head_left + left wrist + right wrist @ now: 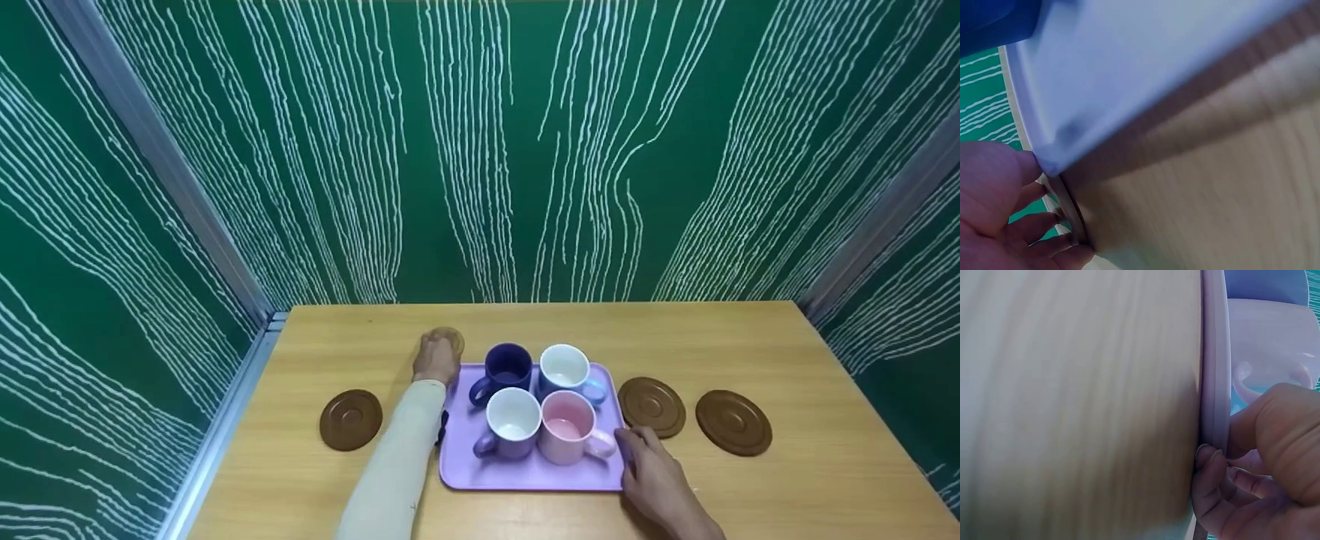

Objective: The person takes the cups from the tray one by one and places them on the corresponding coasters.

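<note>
While right hand pinches tray edge, left hand sits by far coaster; can't tell whether fingers clamp.

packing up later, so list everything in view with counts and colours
table: one, light wood, centre
walls: three, green with white lines, behind and beside table
posts: two, grey, at wall corners
rail: one, silver, left of table
tray: one, purple, on table
mugs: four, dark blue, light blue, purple, pink, on tray
discs: three, brown, one left of tray, two right
half-hidden disc: one, brownish, beyond tray's far-left corner
left hand: one, bare, at half-hidden disc
right hand: one, bare, gripping tray's right edge
sleeve: one, pale, behind left hand
</note>
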Motion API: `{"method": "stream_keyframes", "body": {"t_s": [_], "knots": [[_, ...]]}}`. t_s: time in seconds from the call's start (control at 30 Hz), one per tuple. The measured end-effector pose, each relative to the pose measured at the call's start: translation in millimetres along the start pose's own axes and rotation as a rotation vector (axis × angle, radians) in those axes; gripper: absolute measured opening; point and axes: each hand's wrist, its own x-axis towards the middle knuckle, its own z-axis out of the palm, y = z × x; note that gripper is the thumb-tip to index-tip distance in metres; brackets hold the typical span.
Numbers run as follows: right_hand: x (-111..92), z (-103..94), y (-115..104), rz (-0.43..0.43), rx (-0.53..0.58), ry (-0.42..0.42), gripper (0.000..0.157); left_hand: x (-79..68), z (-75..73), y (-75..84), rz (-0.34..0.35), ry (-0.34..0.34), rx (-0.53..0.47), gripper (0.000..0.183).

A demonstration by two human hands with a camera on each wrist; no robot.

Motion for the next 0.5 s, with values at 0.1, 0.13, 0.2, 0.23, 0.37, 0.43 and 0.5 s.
{"method": "stream_keyframes", "body": {"t_s": [0.1, 0.13, 0.2, 0.23, 0.37, 0.43, 0.5], "knots": [[0, -0.5, -1, 0.012, 0.000, -0.016, 0.046, 3.1, 2.7, 4.5, -0.009, 0.010, -0.037, 0.012], [0, -0.6, -1, 0.017, 0.002, -0.021, 0.046, 4.2, 3.8, 6.0, -0.005, 0.011, -0.048, 0.012], [0, -0.8, -1, 0.027, 0.006, -0.031, 0.047, 6.6, 6.2, 9.3, 0.009, 0.016, -0.075, 0.013], [0, -1.0, -1, 0.033, 0.009, -0.036, 0.047, 7.7, 7.4, 10.8, 0.019, 0.015, -0.087, 0.012], [0, -2.7, -1, 0.055, 0.011, -0.068, 0.048, 10.8, 12.1, 15.8, 0.091, 0.019, -0.134, 0.013], [1, -4.2, 0, 0.064, 0.006, -0.077, 0.048, 12.8, 13.5, 17.6, 0.124, 0.014, -0.148, 0.014], [5, -6.2, 1, 0.060, 0.007, -0.076, 0.048, 15.2, 13.8, 19.4, 0.139, 0.009, -0.163, 0.015]]}}
